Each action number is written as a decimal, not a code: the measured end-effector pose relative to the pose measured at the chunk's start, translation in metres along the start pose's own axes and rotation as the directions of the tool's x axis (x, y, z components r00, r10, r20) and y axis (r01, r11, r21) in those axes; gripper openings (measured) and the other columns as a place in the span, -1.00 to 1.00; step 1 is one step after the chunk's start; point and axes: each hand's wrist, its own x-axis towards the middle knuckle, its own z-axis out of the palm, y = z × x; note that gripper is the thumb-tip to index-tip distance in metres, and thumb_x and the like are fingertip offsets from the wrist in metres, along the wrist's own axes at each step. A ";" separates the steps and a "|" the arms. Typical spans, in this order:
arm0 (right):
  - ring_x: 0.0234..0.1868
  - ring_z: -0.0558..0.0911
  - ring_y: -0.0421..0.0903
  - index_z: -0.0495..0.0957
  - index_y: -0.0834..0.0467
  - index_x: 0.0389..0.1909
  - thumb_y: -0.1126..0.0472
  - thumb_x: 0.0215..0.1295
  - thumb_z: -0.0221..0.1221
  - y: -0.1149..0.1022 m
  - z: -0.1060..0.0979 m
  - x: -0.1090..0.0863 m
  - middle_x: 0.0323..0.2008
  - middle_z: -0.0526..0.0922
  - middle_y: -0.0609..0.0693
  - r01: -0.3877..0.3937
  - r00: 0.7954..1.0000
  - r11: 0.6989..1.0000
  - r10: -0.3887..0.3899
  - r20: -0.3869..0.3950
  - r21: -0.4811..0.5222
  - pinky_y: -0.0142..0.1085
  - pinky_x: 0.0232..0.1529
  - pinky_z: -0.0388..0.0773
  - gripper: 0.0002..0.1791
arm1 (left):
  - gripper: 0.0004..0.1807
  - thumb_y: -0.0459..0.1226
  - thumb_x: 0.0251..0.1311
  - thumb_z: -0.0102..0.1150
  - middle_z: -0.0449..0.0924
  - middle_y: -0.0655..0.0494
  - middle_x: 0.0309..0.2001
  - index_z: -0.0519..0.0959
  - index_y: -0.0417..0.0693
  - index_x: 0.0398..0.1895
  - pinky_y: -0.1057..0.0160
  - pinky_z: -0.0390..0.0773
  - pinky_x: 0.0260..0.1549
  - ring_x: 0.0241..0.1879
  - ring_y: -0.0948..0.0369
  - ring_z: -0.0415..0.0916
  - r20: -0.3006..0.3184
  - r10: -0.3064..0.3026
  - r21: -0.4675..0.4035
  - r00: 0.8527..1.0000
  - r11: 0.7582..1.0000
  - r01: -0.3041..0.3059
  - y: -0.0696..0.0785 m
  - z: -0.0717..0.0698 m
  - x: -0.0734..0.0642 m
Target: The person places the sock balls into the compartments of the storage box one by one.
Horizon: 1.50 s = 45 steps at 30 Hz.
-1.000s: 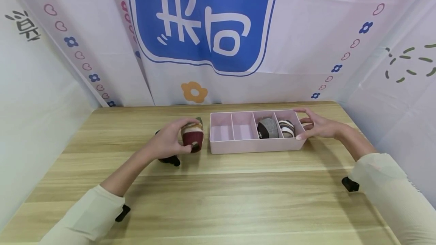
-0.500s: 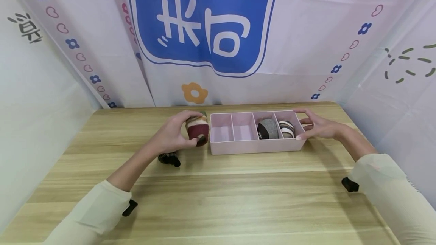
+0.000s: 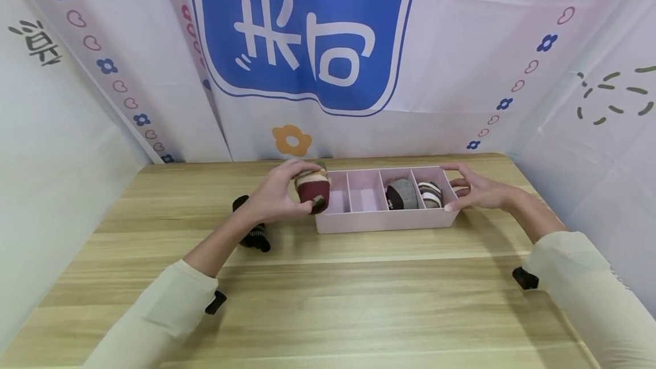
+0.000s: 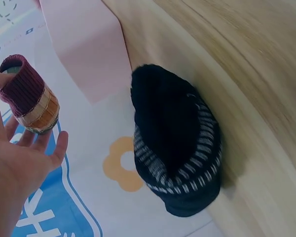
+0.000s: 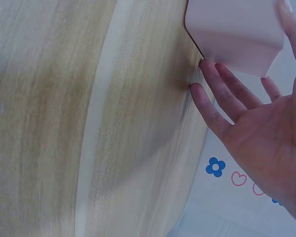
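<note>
My left hand pinches a rolled-up sock, maroon with cream, orange and green bands, between thumb and fingers. The sock overlaps the left end of a pink divided storage box in the head view; the left wrist view shows its ribbed maroon cuff. At the box's right end, my right hand grips the end from outside, thumb at the front corner and index finger at the back one. A rolled black sock with white dashes lies on the table below my left hand, partly hidden by the forearm in the head view.
A grey and dark brown rolled sock fills one compartment of the box. Beside it, in the rightmost one, sits a striped brown and white rolled sock. A printed white cloth hangs behind the wooden table.
My left hand has carried the maroon striped sock to the right and slightly up, from beside the box to its left end. More of the black sock shows. My right hand stays put.
</note>
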 end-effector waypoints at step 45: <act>0.40 0.31 0.54 -0.20 0.12 0.60 0.31 0.24 0.38 0.000 0.002 0.001 0.44 0.13 0.63 0.023 1.000 0.999 -0.023 0.000 0.039 0.15 0.29 0.45 0.11 | -0.40 -0.39 -0.08 0.47 0.61 -0.11 0.07 0.61 -0.20 0.16 0.19 0.66 -0.14 -0.02 0.03 0.57 0.070 -0.052 -0.210 0.996 0.975 0.066 0.010 0.058 0.065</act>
